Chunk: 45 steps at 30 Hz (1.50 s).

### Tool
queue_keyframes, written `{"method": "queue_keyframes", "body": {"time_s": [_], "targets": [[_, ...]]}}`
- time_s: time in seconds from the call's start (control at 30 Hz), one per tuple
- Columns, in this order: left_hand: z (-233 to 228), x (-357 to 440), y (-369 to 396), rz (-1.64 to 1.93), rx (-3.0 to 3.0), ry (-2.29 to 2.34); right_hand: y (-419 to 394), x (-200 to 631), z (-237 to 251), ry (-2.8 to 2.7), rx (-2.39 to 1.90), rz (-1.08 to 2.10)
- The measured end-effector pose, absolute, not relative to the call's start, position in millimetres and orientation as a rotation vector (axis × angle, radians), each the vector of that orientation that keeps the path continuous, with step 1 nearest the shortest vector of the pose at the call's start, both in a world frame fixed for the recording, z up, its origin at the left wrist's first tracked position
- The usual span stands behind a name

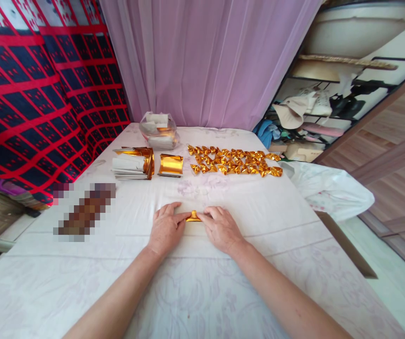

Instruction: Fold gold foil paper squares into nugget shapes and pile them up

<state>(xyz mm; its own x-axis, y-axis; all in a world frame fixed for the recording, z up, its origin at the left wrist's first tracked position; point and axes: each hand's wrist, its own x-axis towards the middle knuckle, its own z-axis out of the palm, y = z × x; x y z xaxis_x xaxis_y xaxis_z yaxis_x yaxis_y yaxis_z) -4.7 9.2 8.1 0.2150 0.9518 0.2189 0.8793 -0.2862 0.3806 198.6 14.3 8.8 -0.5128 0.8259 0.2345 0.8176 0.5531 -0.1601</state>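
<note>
A small strip of folded gold foil paper (193,217) lies on the cloth-covered table (195,282) between my hands, with a raised bump at its middle. My left hand (166,228) pinches its left end with thumb and forefinger. At the right end, the fingers of my right hand (222,229) press on the strip. Beyond my hands stands a short stack of gold foil sheets (171,165). Left of it is a thicker pile of sheets (132,165), grey-white backs showing. Several folded gold foil pieces (236,161) sit in rows at the right.
A clear plastic bag (158,132) with more sheets stands at the table's back. A blurred-out patch (87,212) covers something on the left. Beside the right edge are a white plastic bag (333,188) and a loaded shelf (315,94). A purple curtain (202,61) hangs behind.
</note>
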Motion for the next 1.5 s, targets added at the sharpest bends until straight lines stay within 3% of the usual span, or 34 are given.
{"method": "queue_keyframes", "body": {"time_s": [0.5, 1.1, 1.5], "targets": [[9, -5, 10, 0.563, 2.26, 1.767, -1, 209, 6, -2.438, -1.307, -0.098], [36, -8, 26, 0.279, 2.294, 1.703, 15, 202, -3, -2.232, -1.379, 0.17], [36, -8, 25, 0.395, 2.315, 1.626, 18, 196, 7, -2.21, -1.462, 0.227]]}}
